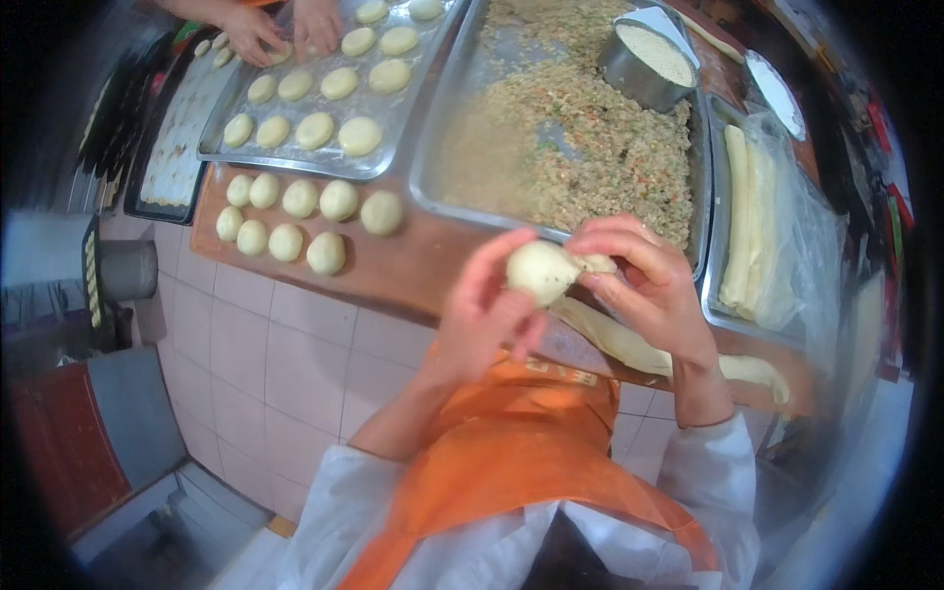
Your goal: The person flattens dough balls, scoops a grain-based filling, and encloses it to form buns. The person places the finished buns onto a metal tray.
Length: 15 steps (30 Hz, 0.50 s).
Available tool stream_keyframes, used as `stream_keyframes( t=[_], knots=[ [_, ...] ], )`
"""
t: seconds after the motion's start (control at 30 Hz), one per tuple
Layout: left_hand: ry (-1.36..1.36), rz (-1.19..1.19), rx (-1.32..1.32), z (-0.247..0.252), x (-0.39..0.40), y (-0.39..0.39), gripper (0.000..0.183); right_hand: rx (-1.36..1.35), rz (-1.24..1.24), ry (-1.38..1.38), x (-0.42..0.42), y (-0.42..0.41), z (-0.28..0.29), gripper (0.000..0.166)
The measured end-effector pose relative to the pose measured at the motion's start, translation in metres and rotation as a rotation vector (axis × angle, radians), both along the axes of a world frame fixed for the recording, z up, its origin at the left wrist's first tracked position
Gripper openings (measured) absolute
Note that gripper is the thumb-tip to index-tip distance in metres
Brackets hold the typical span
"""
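Note:
A round, pale dough ball [537,271] sits in my left hand [487,313], whose fingers curl around its side. With thumb and fingertips my right hand [645,276] pinches the gathered neck of the same ball, where a small lump of dough bulges out. Dark specks show on the ball's skin near that neck. Beneath my hands a long dough rope [619,339] lies along the front edge of the wooden board [420,273], partly hidden by my right wrist. Just beyond them is a large metal tray [442,188] of chopped, crumbly filling [605,162].
Several dough balls [301,198] stand on the board at left. Another person's hands [254,33] work over a metal tray [369,168] of flattened dough rounds [360,136]. A metal container [641,81] of pale grains rests in the filling. At right, dough ropes [737,221] lie beside plastic film [782,251].

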State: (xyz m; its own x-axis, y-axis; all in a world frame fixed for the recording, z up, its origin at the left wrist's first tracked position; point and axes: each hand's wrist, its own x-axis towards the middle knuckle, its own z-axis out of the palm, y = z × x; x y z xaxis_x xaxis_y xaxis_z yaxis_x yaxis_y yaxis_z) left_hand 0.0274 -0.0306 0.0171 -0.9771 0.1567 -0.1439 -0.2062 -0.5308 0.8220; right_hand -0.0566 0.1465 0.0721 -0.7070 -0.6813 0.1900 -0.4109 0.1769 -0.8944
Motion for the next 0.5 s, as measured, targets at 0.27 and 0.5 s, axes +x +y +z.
stream_keyframes(
  t=[0.27, 0.5],
  knots=[
    [-0.238, 0.262, 0.130, 0.022, -0.017, 0.019, 0.041, -0.208, -0.155, -0.275, 0.013, -0.012, -0.013, 0.013],
    [-0.111, 0.128, 0.028, 0.014, -0.003, 0.006, 0.032, -0.156, -0.130, -0.074, 0.011, -0.010, -0.013, 0.019]
  ],
)
